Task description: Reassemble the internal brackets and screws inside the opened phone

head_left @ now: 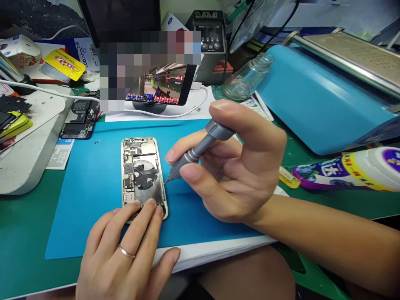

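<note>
Right hand [237, 166] is closed around a grey screwdriver [193, 155], tip down at the right edge of an opened phone [142, 171] lying flat on the blue mat [87, 183]. Left hand [125, 254], ring on one finger, grips nothing, its fingertips [151, 204] pressing on the phone's near end. Behind: second phone [162, 89] on a stand, glass jar [246, 77], phone parts [78, 118] left of the mat.

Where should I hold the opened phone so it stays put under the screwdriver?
Take it at the near, bottom end, from the near side. The opened phone lies flat on the blue mat with its parts facing up, and the screwdriver in the right hand works at its right edge. The left hand presses there.
</note>
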The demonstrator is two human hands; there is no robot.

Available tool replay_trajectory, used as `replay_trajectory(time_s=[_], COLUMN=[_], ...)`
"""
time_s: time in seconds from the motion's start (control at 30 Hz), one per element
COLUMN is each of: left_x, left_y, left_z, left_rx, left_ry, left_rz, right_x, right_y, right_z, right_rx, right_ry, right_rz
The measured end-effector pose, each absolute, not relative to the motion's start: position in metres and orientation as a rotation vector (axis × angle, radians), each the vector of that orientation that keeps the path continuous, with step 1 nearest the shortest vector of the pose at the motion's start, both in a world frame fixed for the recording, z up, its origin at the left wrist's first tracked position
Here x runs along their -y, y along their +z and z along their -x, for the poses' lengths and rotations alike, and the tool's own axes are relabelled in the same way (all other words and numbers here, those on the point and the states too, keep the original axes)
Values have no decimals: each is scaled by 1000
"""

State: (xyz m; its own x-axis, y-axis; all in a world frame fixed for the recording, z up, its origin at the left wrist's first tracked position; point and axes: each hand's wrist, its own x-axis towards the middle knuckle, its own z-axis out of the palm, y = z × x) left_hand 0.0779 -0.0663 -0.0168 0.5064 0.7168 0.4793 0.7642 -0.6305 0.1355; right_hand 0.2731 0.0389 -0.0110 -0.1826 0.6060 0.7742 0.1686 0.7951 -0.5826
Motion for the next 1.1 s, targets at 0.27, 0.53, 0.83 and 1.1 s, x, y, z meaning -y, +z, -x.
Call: replay_trajectory(time_s=[0.27, 0.53, 0.83, 1.1], left_x=[65, 65, 66, 51], left_y=[-15, -13, -1, 21], left_z=[-77, -81, -78, -74], left_rx=[1298, 1370, 1487, 1581], left_ry=[-754, -832, -715, -679], left_rz=[2647, 2663, 2750, 2667], right_x=[-45, -68, -77, -76], right_y=[-14, -2, -17, -16], right_z=[-277, -301, -293, -295], right_rx=[1756, 2062, 2006, 2011], right_ry=[470, 504, 488, 437], right_rz=[506, 422, 404, 417])
